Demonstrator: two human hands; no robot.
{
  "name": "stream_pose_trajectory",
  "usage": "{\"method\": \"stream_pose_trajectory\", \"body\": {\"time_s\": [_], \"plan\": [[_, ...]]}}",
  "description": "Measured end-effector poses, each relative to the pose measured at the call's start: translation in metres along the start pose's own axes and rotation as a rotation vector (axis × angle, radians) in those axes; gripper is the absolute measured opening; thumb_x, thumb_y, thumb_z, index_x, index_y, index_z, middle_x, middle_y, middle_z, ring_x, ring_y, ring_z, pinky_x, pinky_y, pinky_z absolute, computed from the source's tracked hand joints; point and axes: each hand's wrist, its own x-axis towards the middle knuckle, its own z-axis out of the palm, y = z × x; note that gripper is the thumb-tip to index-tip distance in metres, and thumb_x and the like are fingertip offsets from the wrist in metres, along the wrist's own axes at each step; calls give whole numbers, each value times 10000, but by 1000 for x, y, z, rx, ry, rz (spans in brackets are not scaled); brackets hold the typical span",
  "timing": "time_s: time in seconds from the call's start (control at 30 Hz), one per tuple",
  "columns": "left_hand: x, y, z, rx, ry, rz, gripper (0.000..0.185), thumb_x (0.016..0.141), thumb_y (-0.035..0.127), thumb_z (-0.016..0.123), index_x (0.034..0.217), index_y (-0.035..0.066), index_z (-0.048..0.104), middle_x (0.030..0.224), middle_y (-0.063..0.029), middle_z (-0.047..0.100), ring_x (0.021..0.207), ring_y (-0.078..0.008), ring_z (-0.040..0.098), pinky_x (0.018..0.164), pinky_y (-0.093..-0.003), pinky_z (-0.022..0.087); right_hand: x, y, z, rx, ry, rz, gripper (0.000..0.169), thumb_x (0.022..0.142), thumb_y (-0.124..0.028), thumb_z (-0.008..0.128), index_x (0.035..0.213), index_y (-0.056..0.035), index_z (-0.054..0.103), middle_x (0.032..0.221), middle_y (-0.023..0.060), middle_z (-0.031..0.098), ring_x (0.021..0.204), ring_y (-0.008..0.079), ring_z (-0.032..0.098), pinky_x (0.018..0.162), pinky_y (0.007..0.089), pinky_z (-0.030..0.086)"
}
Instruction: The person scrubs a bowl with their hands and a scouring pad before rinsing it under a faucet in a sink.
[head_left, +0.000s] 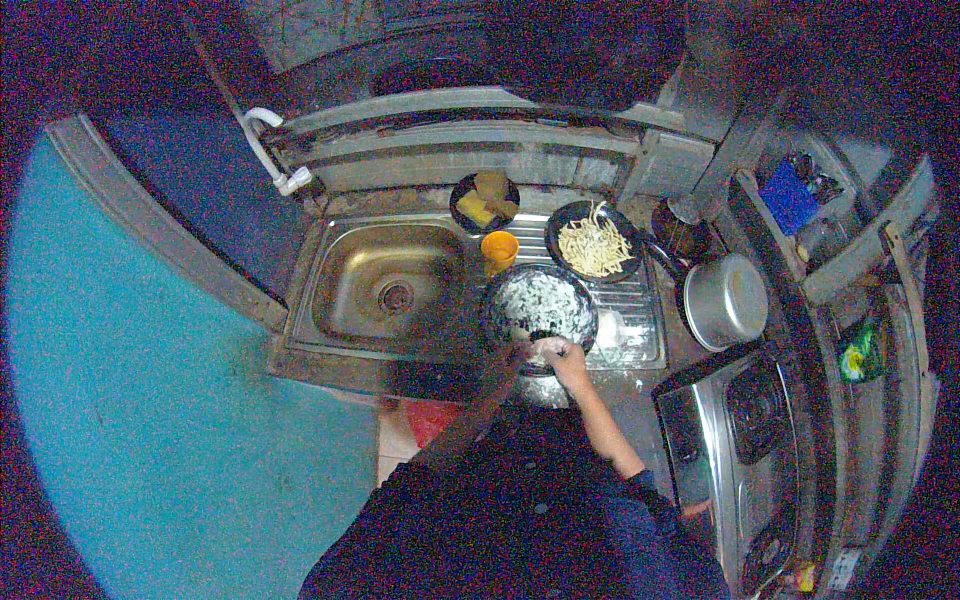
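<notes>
My right hand (566, 356) and my left hand (520, 355) meet over the near edge of a dark round board or dish (589, 300). White powder, which looks like flour, coats its surface (544, 296). The right fingers are curled and pale with powder. Shadow covers most of the left hand, and whether a small piece lies between the fingers is too blurred to tell. Just beyond, a black round dish (555, 234) holds a heap of pale strips (596, 244) that look like dough. A white powdery lump (609, 328) rests on the drainboard to the right.
Left of the hands is a steel sink basin (352, 300). An orange cup (500, 249) and a dark plate (459, 217) with yellow and brown pieces stand behind. At right are a metal pot (724, 300) and a gas stove (750, 420). A white tap (262, 154) rises back left.
</notes>
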Motion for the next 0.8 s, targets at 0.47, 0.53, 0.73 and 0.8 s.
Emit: {"method": "stream_pose_trajectory", "body": {"time_s": [0.47, 0.53, 0.73, 0.8], "plan": [[2, -8, 0, 29, 42, 23, 175, 807, 195, 534, 910, 64, 588, 874, -85, 602, 829, -205, 557, 769, -332, 428, 5, 25, 0, 135, 43, 98, 116, 783, -109, 556, 718, -16, 580, 664, 3, 577, 596, 68, 496, 571, 221, 399], [3, -9, 1, 33, 53, 28, 170, 805, 189, 535, 907, 64, 588, 869, -84, 602, 823, -204, 558, 766, -332, 429, 5, 21, -2, 106, 18, 110, 128, 773, -125, 566, 715, -12, 582, 666, 1, 577, 600, 74, 500, 580, 229, 405], [2, -11, -1, 50, 69, 45, 154, 801, 173, 538, 898, 64, 588, 852, -81, 604, 805, -201, 561, 757, -331, 432, 31, 15, -21, -111, 78, 49, 153, 754, -164, 586, 738, -12, 582, 679, 6, 578, 625, 95, 514, 586, 252, 419], [1, -9, -2, 56, 63, 50, 149, 799, 167, 539, 895, 64, 588, 846, -80, 605, 799, -200, 561, 754, -331, 434, 62, 16, -31, 95, 297, -12, 146, 792, -149, 543, 807, -8, 579, 690, 11, 578, 636, 113, 520, 604, 245, 427]]}}
